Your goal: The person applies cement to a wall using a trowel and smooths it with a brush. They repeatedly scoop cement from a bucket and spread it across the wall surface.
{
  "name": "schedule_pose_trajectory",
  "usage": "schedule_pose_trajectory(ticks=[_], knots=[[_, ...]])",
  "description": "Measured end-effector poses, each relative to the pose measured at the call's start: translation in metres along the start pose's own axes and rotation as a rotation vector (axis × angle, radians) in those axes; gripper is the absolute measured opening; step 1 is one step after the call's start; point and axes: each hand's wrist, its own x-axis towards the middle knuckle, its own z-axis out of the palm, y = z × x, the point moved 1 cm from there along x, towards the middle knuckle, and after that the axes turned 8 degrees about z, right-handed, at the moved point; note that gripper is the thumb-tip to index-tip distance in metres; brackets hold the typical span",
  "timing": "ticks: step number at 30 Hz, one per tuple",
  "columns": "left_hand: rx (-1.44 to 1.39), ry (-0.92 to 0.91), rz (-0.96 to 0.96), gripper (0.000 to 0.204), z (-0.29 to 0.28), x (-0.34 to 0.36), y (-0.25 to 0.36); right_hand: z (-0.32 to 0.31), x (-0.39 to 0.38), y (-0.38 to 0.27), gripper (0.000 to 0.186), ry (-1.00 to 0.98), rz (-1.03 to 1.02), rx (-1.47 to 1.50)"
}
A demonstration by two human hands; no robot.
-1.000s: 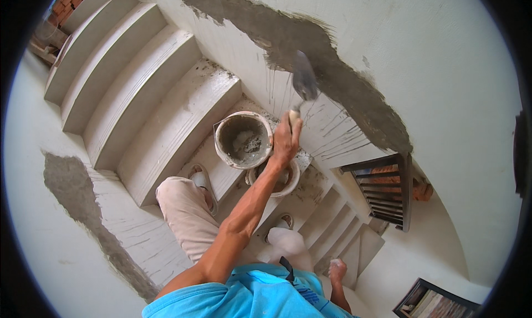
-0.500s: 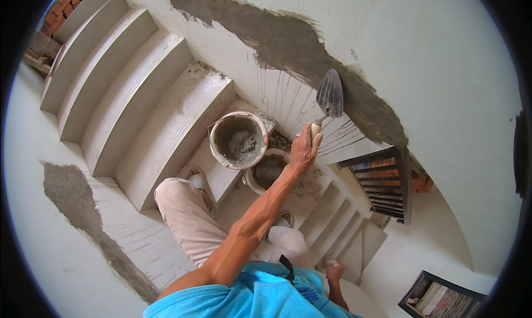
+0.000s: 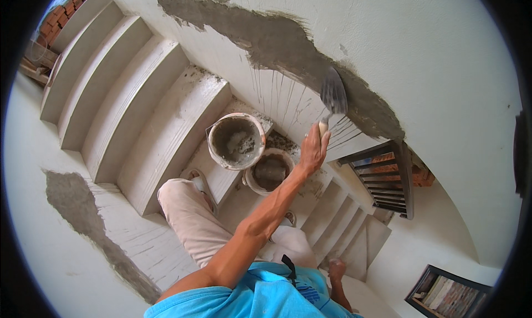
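Head view: left hand grips pale-handled grey metal trowel, long axis pointing away across rough grey mortar band; right hand farther, cannot tell whether closed.

Building site, bare stairs, mortar-smeared wall, stacked bricks

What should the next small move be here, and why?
Perhaps a light smoothing stroke of the trowel along the upper grey patch: the left hand grips its handle, and the blade overlaps the patch, which looks ragged-edged.
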Motion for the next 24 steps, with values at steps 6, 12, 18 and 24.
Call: schedule_pose_trajectory(ticks=[6,12,18,24], knots=[[0.003,-0.011,-0.107,0.039,-0.038,-0.02,0.0,0.004,0.018,0.029,0.013,0.114,-0.413,-0.057],[-0.149,0.177,-0.181,0.03,-0.037,0.056,0.016,-0.014,-0.02,-0.033,0.014,0.016,-0.114,-0.008],[-0.03,0.018,-0.042,0.034,0.002,0.02,0.016,0.01,0.012,0.034,0.017,0.073,-0.338,-0.036],[0.071,-0.001,-0.034,0.04,-0.036,-0.005,0.016,0.003,0.011,0.024,0.016,0.104,-0.394,-0.047]])
